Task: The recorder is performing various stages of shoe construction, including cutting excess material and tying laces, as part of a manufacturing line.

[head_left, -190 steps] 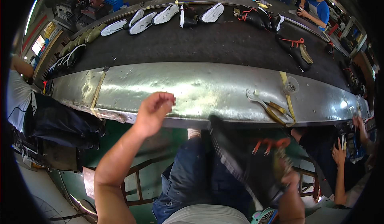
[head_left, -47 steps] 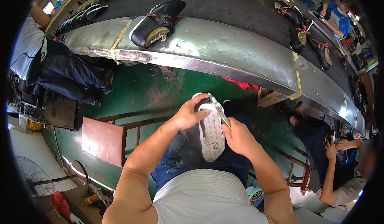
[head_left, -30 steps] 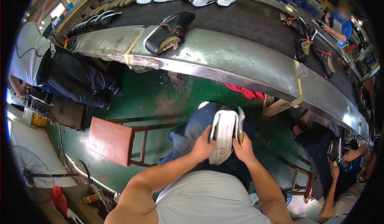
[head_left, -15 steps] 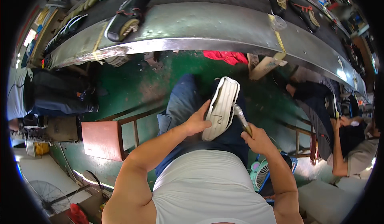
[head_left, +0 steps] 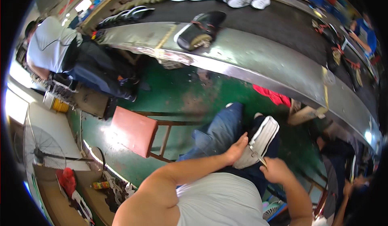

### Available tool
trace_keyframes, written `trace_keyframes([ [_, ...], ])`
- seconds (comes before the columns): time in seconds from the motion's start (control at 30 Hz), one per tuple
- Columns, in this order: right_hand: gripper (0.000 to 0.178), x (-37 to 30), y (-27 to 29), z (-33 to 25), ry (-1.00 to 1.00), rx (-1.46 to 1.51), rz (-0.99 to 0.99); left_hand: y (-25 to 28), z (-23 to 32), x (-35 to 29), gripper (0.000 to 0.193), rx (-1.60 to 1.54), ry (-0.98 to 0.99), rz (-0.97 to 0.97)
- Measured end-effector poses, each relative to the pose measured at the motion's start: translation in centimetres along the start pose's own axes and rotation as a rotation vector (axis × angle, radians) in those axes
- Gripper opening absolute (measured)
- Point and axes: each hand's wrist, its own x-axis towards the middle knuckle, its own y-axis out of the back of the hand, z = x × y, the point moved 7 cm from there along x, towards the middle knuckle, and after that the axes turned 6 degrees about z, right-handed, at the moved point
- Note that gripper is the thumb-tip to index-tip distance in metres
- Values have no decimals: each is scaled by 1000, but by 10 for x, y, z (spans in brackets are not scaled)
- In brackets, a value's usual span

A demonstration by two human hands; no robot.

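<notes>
A white shoe [head_left: 263,139], its pale underside turned up, lies over my thighs. My left hand [head_left: 237,150] grips its left edge, fingers along the side. My right hand [head_left: 276,170] is closed round the handle of a slim brush-like tool [head_left: 262,160]. The tool's tip is over the lower part of the underside; whether it touches I cannot tell. Some of the tool is hidden by my fingers.
A metal-edged bench [head_left: 238,66] ahead bears a black shoe [head_left: 198,32] and several white shoes [head_left: 240,1]. A pink-topped stool [head_left: 133,131] stands at left. One person [head_left: 54,44] is at far left, another [head_left: 363,34] beyond the bench. Below left is a fan [head_left: 42,151].
My view has swung left, so the scene sits further right. The tool has moved from beside the shoe's right edge to over its lower underside. My left hand still holds the shoe.
</notes>
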Motion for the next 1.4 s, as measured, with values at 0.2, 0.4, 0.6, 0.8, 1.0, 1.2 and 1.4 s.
trace_keyframes([
  [0.2,46,0,-22,-4,-78,325,150,16,50,-6,58,450,-49,257],
  [0.4,59,12,21,24,87,-130,472,9,50,7,51,664,-407,224],
  [0.6,35,30,-10,61,-82,217,551,-9,66,0,56,866,-541,38],
  [0.8,20,24,-8,78,-99,328,395,-19,65,13,63,1148,-644,-104],
  [1.0,30,36,34,84,-136,533,254,-37,99,14,62,1190,-265,-249],
  [1.2,35,69,20,90,-139,280,309,-49,103,6,65,1343,-295,-301],
  [1.4,38,45,10,68,-168,382,201,-15,73,-9,70,943,-384,-85],
])
